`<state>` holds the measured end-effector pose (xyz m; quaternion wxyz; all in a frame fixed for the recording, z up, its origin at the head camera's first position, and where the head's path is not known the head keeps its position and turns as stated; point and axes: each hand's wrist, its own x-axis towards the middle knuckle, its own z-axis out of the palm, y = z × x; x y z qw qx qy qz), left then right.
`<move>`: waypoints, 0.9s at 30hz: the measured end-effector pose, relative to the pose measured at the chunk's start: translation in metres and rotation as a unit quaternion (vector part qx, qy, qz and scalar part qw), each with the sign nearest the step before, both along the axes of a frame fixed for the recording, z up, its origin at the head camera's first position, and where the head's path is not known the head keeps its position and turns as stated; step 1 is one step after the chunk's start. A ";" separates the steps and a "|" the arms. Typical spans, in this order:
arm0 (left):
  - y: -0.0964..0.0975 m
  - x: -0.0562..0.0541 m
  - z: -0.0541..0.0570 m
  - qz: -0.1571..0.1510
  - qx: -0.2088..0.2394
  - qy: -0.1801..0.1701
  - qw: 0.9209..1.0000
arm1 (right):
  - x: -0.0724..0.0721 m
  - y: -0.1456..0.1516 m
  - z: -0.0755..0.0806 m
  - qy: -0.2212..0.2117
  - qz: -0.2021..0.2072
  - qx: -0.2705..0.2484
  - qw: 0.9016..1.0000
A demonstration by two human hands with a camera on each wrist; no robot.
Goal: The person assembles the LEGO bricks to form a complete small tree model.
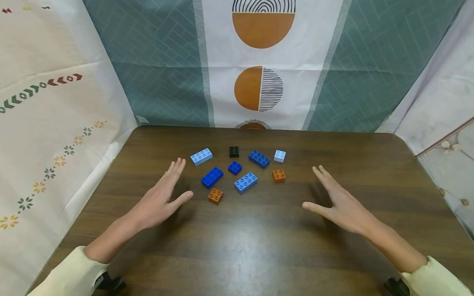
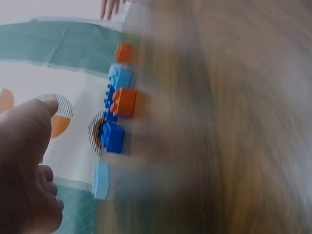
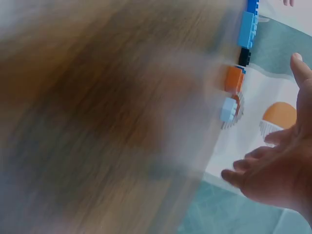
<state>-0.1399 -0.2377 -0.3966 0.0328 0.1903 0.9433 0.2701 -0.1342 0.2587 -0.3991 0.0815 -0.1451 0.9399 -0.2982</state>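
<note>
My left hand (image 1: 158, 202) hovers over the table, thumb spread from straight fingers, holding nothing. Nearest to it are a light blue brick (image 1: 201, 157), a dark blue brick (image 1: 212, 177) and an orange brick (image 1: 215, 196). Opposite, my right hand (image 1: 338, 206) also has its fingers extended and nothing in it; a second orange brick (image 1: 278, 175) lies closest. Between the hands are a small blue brick (image 1: 234, 167), a long lighter blue brick (image 1: 245, 182), another long dark blue brick (image 1: 259, 159), a black brick (image 1: 234, 152) and a small pale blue brick (image 1: 280, 156).
The bricks lie studs up, spaced apart, on a dark wooden table (image 1: 241, 239). A patterned cloth (image 1: 259, 57) hangs behind its far edge. Light cloths hang along the left side (image 1: 54, 115) and the right side (image 1: 449, 129). Dark wrist cameras sit near both sleeves.
</note>
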 end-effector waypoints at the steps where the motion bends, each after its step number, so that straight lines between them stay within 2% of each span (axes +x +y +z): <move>1: 0.003 0.000 0.000 0.001 0.015 -0.011 1.000 | -0.003 -0.003 0.000 -0.007 0.001 -0.013 1.000; 6: 0.014 -0.003 0.000 -0.003 0.069 -0.043 0.997 | -0.019 -0.014 -0.004 -0.023 0.011 -0.056 0.998; 12: 0.023 -0.005 -0.004 -0.030 0.120 -0.028 0.992 | -0.036 -0.025 -0.011 -0.039 0.032 -0.110 0.993; 19: 0.029 -0.010 -0.012 -0.066 0.187 -0.031 0.980 | -0.054 -0.036 -0.021 -0.054 0.058 -0.161 0.984; 24: 0.032 -0.013 -0.021 -0.073 0.214 -0.046 0.973 | -0.064 -0.044 -0.028 -0.067 0.063 -0.208 0.974; 27: 0.034 -0.014 -0.026 -0.073 0.217 -0.049 0.972 | -0.068 -0.048 -0.030 -0.071 0.064 -0.226 0.969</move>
